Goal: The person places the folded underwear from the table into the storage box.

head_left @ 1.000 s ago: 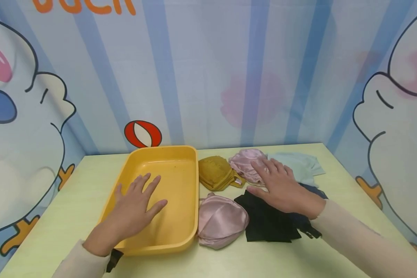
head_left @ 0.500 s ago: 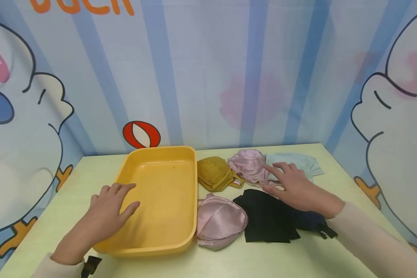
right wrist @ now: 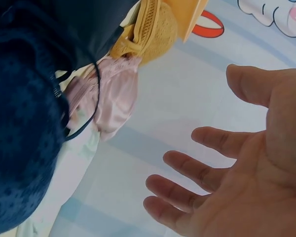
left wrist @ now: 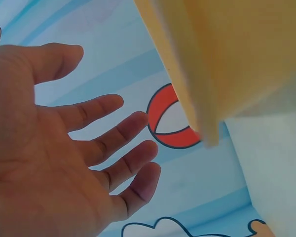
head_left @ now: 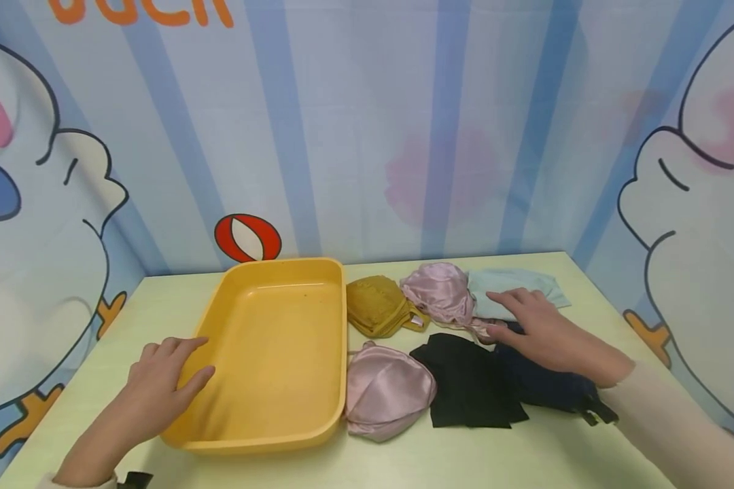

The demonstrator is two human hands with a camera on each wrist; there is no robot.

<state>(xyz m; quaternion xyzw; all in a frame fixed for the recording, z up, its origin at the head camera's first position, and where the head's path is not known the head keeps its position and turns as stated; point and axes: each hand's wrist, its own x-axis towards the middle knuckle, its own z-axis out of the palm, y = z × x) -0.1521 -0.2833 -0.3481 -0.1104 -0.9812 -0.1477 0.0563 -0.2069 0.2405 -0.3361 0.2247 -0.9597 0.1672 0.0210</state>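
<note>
Two hands were over the tabletop (head_left: 428,465), fingers spread apart and loosely bent, both palms bare: the left hand (head_left: 155,395) by the left rim of the tray, the right hand (head_left: 543,333) above the garments toward the right edge. Six garments and one tray (head_left: 281,367) were there, the tray reaching close to the far edge on the left half. Nearest the right hand lay a navy garment (head_left: 544,382), dark, flower-patterned and corded in the right wrist view; beside it a flat black cloth (head_left: 467,390), then a shiny pink satin garment (head_left: 388,390) just beside the tray's right wall. Along the far edge, from the far right corner inward, came a pale mint cloth (head_left: 508,282), a lace-trimmed pink garment (head_left: 437,292) and a mustard garment (head_left: 376,305) with a textured cup. The tray was smooth yellow, with rounded corners. The right hand hid part of the mint and navy pieces; the tabletop's near edge was out of frame, and orange lettering (head_left: 141,12) on the striped backdrop (head_left: 367,136) was cut off at the top.
</note>
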